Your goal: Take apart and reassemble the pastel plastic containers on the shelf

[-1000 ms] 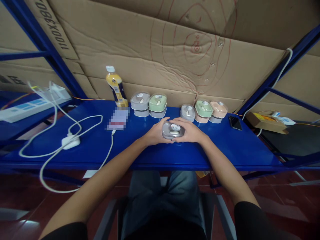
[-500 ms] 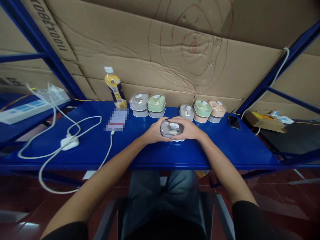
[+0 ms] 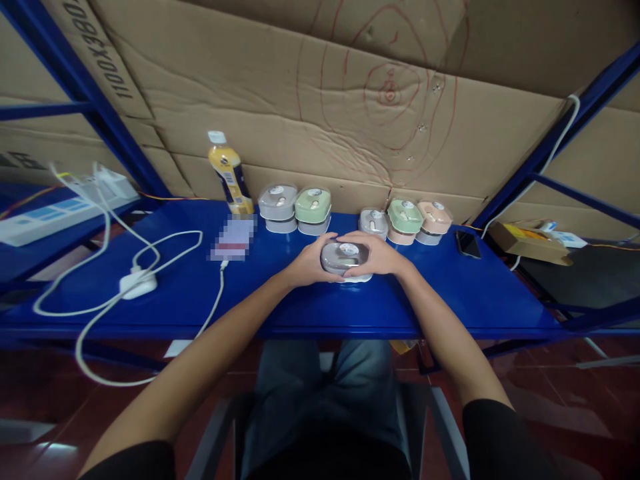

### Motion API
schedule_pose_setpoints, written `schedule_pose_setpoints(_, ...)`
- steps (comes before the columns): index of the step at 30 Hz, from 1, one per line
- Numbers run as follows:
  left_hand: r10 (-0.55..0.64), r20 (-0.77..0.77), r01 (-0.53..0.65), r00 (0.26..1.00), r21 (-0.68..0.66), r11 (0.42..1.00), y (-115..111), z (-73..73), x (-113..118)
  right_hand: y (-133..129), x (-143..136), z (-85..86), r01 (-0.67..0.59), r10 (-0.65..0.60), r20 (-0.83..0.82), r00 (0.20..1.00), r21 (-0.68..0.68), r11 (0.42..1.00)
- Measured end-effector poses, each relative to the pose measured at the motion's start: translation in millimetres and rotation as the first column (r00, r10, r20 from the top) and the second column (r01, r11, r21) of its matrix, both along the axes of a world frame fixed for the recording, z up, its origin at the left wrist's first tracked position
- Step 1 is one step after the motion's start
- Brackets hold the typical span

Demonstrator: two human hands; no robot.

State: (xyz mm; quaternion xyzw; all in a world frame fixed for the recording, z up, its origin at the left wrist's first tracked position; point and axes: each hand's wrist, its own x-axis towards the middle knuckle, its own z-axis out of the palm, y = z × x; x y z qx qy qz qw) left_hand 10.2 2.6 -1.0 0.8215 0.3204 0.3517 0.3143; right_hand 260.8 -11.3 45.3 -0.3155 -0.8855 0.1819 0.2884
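A grey lidded container (image 3: pixel 339 257) with a clear top and a round sticker is between my two hands, near the front of the blue table. My left hand (image 3: pixel 311 262) wraps its left side, and my right hand (image 3: pixel 379 255) wraps the right side with the thumb along the front. A pale rim shows beneath it; whether it rests on another piece I cannot tell. Behind my hands stand a small grey container (image 3: pixel 373 223), a green-topped stack (image 3: pixel 405 219) and a peach-topped stack (image 3: pixel 434 220). Further left are a grey stack (image 3: pixel 278 207) and a green stack (image 3: pixel 313 210).
On the blue table (image 3: pixel 300 313), a yellow bottle (image 3: pixel 231 175) stands at the back left beside a blurred-out flat item (image 3: pixel 234 238) with a cable. A white charger (image 3: pixel 138 285) with looping cords lies left. A phone (image 3: pixel 468 243) lies right; cardboard (image 3: pixel 225 87) lines the back.
Both hands stay around the grey container. My right thumb has shifted slightly on its front, and the view has moved a little.
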Motion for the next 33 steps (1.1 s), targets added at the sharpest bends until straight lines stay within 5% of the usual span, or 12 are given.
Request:
schedule_pose_setpoints(15, 0.021, -0.010, -0.020, 1.000, 0.049, 0.999, 5.8, -9.1, -1.3, -4.7, -1.0, -0.4, 0.013, -0.014, 0.040, 0.999, 0.030, 0.999)
schedule_pose_setpoints(33, 0.037, -0.048, -0.035, 0.998, 0.052, 0.998, 4.7, -4.2, -5.3, -7.0, 13.2, -20.0, 0.175, -0.180, -0.066, 0.982, -0.072, 0.982)
